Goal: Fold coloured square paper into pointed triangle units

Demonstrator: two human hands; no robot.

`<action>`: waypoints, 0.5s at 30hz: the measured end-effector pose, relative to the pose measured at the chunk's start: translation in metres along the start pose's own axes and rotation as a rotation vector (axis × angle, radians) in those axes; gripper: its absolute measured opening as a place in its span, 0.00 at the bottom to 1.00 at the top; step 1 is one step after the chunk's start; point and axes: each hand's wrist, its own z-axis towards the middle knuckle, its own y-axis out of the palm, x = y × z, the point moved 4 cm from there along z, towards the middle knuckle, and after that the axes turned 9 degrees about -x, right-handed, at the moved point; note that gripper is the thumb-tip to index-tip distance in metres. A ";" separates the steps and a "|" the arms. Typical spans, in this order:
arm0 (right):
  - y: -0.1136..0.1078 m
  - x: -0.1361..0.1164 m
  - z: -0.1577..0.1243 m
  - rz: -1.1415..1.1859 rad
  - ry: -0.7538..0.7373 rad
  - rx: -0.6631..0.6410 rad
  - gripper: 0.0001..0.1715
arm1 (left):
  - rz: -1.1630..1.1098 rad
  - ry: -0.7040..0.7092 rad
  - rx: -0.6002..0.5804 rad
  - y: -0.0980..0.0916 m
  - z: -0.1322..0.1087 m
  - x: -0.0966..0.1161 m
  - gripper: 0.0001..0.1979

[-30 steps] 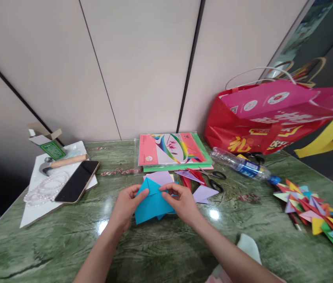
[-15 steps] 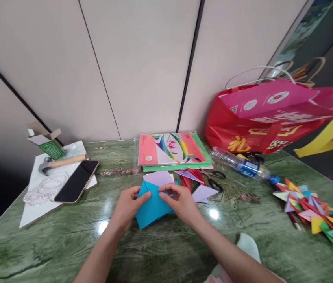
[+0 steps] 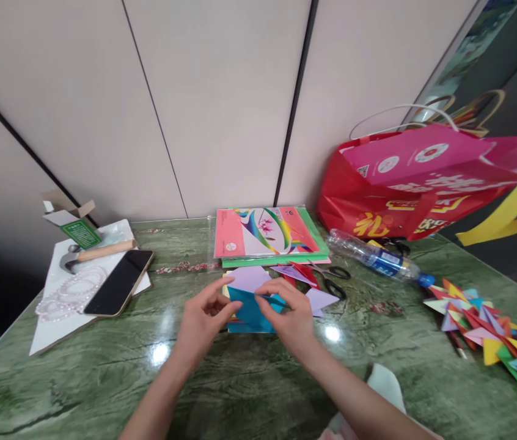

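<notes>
— Head view: where is the blue paper?
— Centre of the frame, on the green table, just below the paper pack; left hand and right hand pinch its edges with narrowed fingers, which holds the fold flat.

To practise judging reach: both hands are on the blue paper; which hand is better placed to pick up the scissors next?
Right, probably. The scissors lie just beyond the right hand, on its side of the blue paper; the left hand would have to cross both.
</notes>
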 end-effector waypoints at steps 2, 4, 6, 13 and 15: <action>-0.003 -0.008 -0.001 -0.050 -0.095 0.036 0.06 | -0.013 -0.004 -0.001 0.002 -0.001 0.001 0.23; -0.004 -0.014 -0.002 -0.096 -0.171 0.047 0.08 | -0.044 0.004 0.013 0.002 -0.003 0.003 0.23; -0.005 -0.019 -0.003 -0.125 -0.247 0.048 0.09 | -0.096 0.004 0.010 0.002 -0.004 0.005 0.21; -0.003 -0.021 -0.005 -0.191 -0.367 -0.010 0.12 | 0.037 0.089 0.058 -0.003 -0.004 0.004 0.06; -0.003 -0.021 -0.004 -0.188 -0.360 -0.012 0.11 | 0.098 0.165 0.079 -0.005 -0.004 0.005 0.07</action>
